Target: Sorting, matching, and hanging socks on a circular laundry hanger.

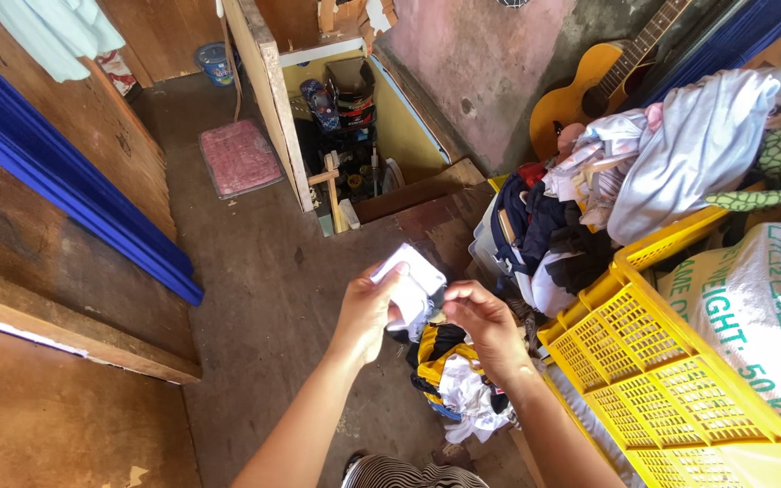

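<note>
Two hands met in the middle of the room over one small piece of white cloth [413, 287]. The left hand [365, 312] was closed on the cloth's left side, thumb on top, pinching it firmly. The right hand [483, 321] had its fingers curled in and gripped the right edge, where something dark showed beneath the white. The cloth was held up in the air between them, well above the concrete floor [264, 298] and directly over a heap of clothes [452, 380] in yellow, black and white that lay on the floor near the person's feet.

To the right stood a yellow plastic crate [671, 370], touching a printed white sack [761, 307] on its far right. Beyond the crate, more garments were piled high in a laundry mound [644, 163], with a yellow guitar [589, 86] leaning against the far wall. A pink mat [239, 156] lay on the floor far to the left.

To my eye, the cloth wanted a fold with even corners: both grips kept near the edges, the fabric pulled lightly taut so it lay flat, and the dark piece underneath kept from bunching inside. Loosening either pinch would likely have let it drop into the heap below.
</note>
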